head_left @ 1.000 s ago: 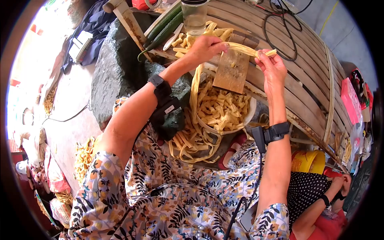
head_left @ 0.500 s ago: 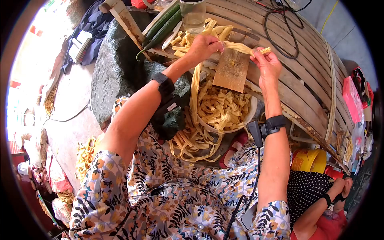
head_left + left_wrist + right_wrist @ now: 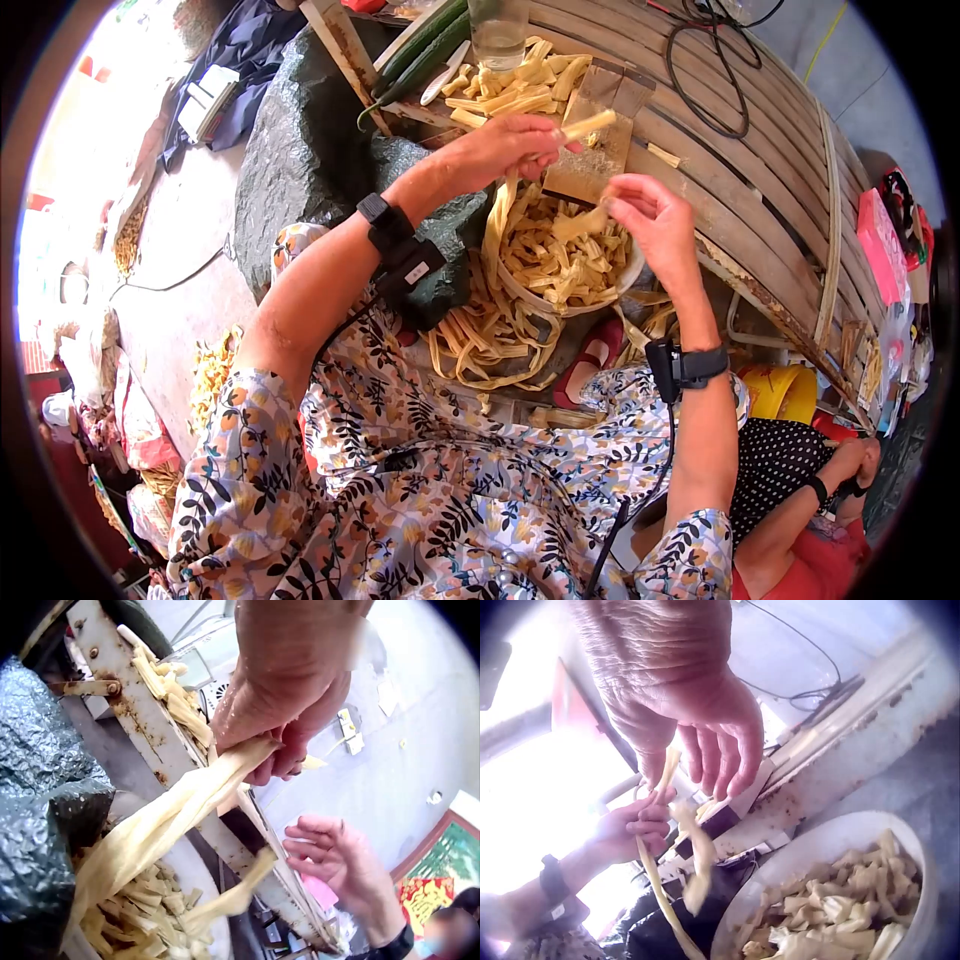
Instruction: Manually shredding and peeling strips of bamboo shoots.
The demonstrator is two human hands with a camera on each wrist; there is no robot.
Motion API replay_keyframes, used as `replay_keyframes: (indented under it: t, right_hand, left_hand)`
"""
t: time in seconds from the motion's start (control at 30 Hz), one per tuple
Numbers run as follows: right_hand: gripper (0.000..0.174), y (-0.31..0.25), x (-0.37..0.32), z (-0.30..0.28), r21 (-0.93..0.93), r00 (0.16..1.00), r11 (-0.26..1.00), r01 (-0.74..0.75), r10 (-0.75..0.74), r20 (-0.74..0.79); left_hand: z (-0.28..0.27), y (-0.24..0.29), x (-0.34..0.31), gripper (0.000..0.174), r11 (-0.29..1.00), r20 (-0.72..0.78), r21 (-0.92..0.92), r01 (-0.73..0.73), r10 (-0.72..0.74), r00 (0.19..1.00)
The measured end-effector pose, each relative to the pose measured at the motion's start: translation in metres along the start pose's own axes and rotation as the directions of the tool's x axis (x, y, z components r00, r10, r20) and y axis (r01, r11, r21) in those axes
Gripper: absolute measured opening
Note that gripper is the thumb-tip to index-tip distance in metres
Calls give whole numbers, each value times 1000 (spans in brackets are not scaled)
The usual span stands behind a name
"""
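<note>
Currently, strip (image 3: 172, 806) pinched by left hand (image 3: 505, 153); right hand (image 3: 655, 225) held fingers parted, loose piece (image 3: 580, 222) seen midair above tub (image 3: 855, 832).

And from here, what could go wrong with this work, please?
The blurred piece in the air, below the right hand, could miss the bucket. The long strip in the left hand might slip away, as it hangs at the bucket's edge. The clear container beside the yellow pile might tip if an arm knocks it.
</note>
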State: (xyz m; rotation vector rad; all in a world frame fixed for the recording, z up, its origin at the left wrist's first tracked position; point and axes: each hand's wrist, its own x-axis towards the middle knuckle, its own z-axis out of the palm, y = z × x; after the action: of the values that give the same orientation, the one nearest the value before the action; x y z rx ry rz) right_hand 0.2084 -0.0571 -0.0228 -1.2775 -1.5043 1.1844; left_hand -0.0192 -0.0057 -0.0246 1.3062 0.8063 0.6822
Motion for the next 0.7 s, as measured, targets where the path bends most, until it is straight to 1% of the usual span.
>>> replay_keyframes:
  t: [0.07,0.1,0.13,0.2,0.23,0.3,0.33,0.37,0.4,0.43,0.47,0.53,0.57,0.6,0.67,0.7]
  right_hand:
    - [19,-4,-6,-1,-119,996,990,71,-77,-46]
    - [20,-5,-6,-8,-134,989,986,99,-112,-92]
    - [20,0,-2,-14,-78,976,982,170,-179,-123]
    - [19,1,3,-15,69,961,976,205,-188,-205]
    - [19,-1,5,-13,83,961,975,207,-187,-203]
    - [19,-6,6,-4,108,962,972,210,-186,-199]
    - [19,-4,7,0,12,957,976,216,-209,-203]
    - [20,0,9,3,-83,951,972,221,-234,-204]
    - [20,2,9,6,-178,945,958,224,-258,-203]
    - [19,2,6,9,-364,925,892,267,-343,-161]
    - [18,5,4,12,-422,937,879,221,-311,-157]
    - [16,11,1,23,-531,957,837,132,-247,-153]
    - [14,9,-1,26,-638,947,761,121,-281,-156]
    - [14,9,0,25,-597,945,793,120,-275,-176]
    - [13,12,3,17,-510,941,852,116,-260,-219]
    - [12,8,3,8,-473,949,876,93,-222,-224]
  left_hand:
    - [5,-8,-1,26,993,10,70,-90,89,996]
    - [12,-7,-4,21,994,-54,62,-88,92,994]
    - [17,-6,-6,19,984,-72,140,-111,122,990]
    - [25,-4,-7,17,943,-96,299,-150,185,978]
    - [28,-3,-7,16,885,-89,437,-163,223,971]
    - [36,-9,-6,16,820,-67,513,-253,332,941]
    - [40,-9,-7,16,781,-54,550,-296,386,921]
    - [42,-10,-9,17,716,-25,630,-301,405,914]
    - [47,-10,-11,17,700,-17,644,-309,417,909]
    - [51,-10,-11,18,683,-9,658,-317,428,904]
    - [54,-10,-12,18,666,0,672,-325,439,899]
    - [57,-8,-14,21,720,-6,635,-280,367,930]
    - [59,-7,-16,22,745,-9,618,-251,325,946]
    - [60,-6,-18,24,770,-10,599,-221,283,959]
    - [57,-8,-21,26,771,8,593,-231,281,960]
    - [55,-7,-24,27,772,19,590,-237,281,960]
